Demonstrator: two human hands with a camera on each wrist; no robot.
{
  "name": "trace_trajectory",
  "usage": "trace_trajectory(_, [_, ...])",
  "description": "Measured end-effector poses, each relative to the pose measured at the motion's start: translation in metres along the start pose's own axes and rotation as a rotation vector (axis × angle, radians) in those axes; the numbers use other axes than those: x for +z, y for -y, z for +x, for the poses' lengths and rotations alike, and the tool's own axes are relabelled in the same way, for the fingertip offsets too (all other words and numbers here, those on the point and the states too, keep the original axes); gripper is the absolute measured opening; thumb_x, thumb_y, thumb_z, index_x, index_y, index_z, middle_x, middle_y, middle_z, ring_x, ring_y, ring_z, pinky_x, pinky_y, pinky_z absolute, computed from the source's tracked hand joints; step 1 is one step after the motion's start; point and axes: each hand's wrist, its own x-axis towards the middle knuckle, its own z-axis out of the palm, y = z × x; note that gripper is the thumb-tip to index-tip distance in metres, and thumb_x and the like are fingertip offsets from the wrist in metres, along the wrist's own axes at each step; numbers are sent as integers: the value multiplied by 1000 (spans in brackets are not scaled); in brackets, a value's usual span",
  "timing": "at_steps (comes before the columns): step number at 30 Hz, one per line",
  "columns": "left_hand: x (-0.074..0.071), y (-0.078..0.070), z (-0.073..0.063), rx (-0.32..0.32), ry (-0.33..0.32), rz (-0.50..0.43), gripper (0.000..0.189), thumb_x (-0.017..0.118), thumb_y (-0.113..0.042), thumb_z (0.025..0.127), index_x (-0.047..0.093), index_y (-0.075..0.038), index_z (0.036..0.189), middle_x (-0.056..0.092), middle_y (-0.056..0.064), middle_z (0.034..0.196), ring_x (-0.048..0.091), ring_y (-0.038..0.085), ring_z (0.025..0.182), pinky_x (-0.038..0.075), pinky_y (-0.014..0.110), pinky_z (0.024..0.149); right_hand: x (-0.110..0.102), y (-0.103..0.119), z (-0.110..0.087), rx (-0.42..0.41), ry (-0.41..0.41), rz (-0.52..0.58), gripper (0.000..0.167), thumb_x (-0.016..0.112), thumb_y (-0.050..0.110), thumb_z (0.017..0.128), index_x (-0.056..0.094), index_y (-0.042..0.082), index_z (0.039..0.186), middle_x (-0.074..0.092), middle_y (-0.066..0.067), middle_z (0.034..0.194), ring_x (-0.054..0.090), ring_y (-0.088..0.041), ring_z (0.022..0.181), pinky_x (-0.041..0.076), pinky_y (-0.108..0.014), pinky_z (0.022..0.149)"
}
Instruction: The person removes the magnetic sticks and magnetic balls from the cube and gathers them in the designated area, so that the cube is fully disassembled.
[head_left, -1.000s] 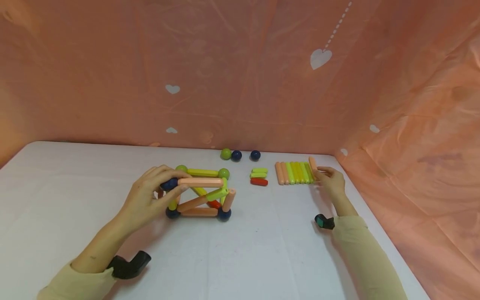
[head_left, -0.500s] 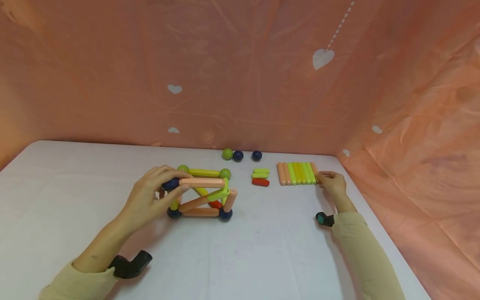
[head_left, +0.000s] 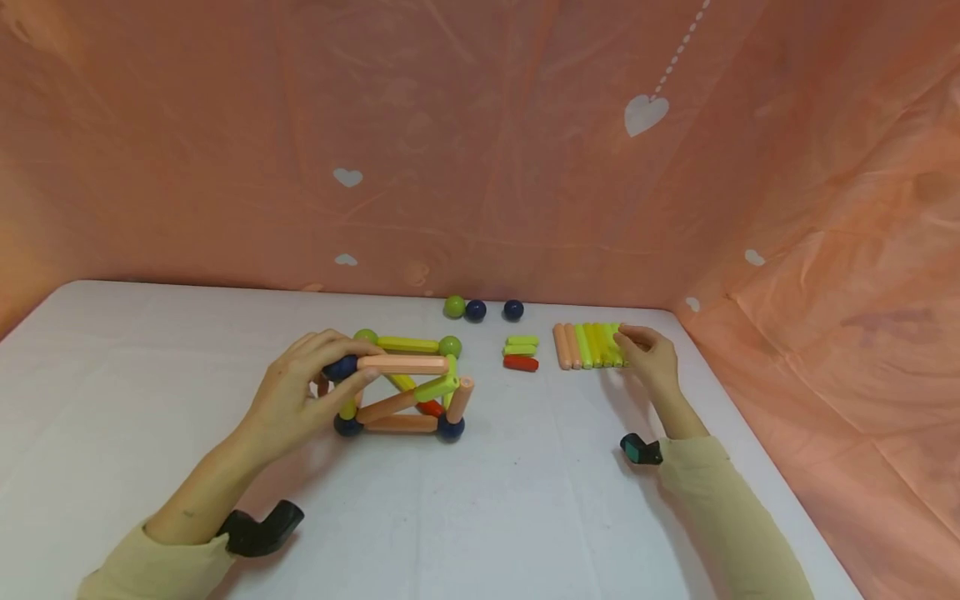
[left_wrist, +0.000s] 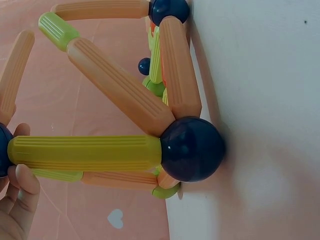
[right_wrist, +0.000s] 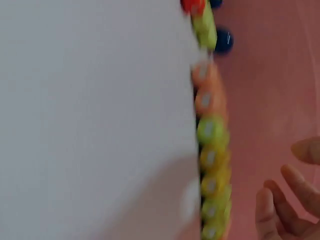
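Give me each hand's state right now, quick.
Left hand: closed, holding the stick-and-ball frame at an upper dark blue ball.
Right hand: open, holding nothing, near the row of sticks.

No text, label, brand, number or sign can be read

In the head view the left hand (head_left: 303, 387) hides part of the frame's (head_left: 400, 423) upper blue ball (head_left: 342, 367), and the right hand (head_left: 651, 360) covers the right end of the stick row (head_left: 588, 346); whether its fingertips touch is unclear. The left sleeve (head_left: 161, 562) and right sleeve (head_left: 727, 508) run off below. The right wrist view blurs the row, its lower end cut off, and crops a red stick (right_wrist: 193, 5) above. The left wrist view's left edge crops that ball.
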Motion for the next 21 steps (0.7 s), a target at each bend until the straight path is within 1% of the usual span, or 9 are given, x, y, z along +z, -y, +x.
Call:
trace_trajectory(4, [0,0,0,7,-2,0,20,73,-10,84,69,-16,103,63,-8,91,44,4,80,42,20,56,11,13,-11,-119,61,66,38,60,26,95,61,-1,123,59,-18,123,52,-2,91,44,-9,71])
trace_trajectory(7, [0,0,0,9,0,-2,20,73,-10,84,69,-16,103,63,-7,91,44,4,80,42,20,55,20,20,-17,-204,91,95,35,63,23,93,63,-1,118,61,-16,119,52,2,89,45,-11,73])
trace_trajectory(9, [0,0,0,7,2,-4,20,74,-11,84,69,-15,103,63,-7,91,43,4,79,42,20,55,25,26,-22,-244,113,117,33,65,22,92,65,0,116,63,-16,117,53,2,91,43,-13,78])
trace_trajectory(11, [0,0,0,4,3,-6,20,74,-11,84,69,-16,103,63,-7,91,43,4,79,42,20,55,30,32,-27,-262,149,136,33,65,22,92,65,1,116,63,-15,118,54,2,93,44,-14,80])
trace_trajectory(13, [0,0,0,0,4,-8,20,73,-11,84,69,-16,103,63,-7,91,43,4,79,42,20,55,35,39,-33,-263,201,171,33,66,22,92,65,2,117,64,-14,118,56,0,95,46,-16,82])
trace_trajectory(15, [0,0,0,-1,3,-10,21,73,-12,84,69,-16,104,62,-8,90,43,4,79,42,19,55,40,45,-40,-266,263,214,34,66,21,92,64,1,119,63,-13,118,58,-3,96,48,-17,81])
trace_trajectory(16, [0,0,0,-1,3,-11,21,74,-12,84,69,-16,104,62,-8,90,43,4,79,42,19,55,43,47,-44,-271,300,228,35,65,21,92,62,1,120,63,-13,119,58,-4,96,51,-18,78])
trace_trajectory(19, [0,0,0,2,0,-14,21,74,-12,84,69,-16,104,62,-8,90,43,4,80,42,19,55,51,53,-54,-311,398,250,36,65,17,92,60,-2,122,62,-16,121,59,-7,97,52,-19,78])
trace_trajectory(21, [0,0,0,5,-1,-15,22,74,-11,83,69,-16,104,62,-8,90,43,4,80,42,19,55,57,57,-59,-350,460,255,35,64,14,92,59,-5,122,61,-20,122,60,-12,99,51,-19,80])
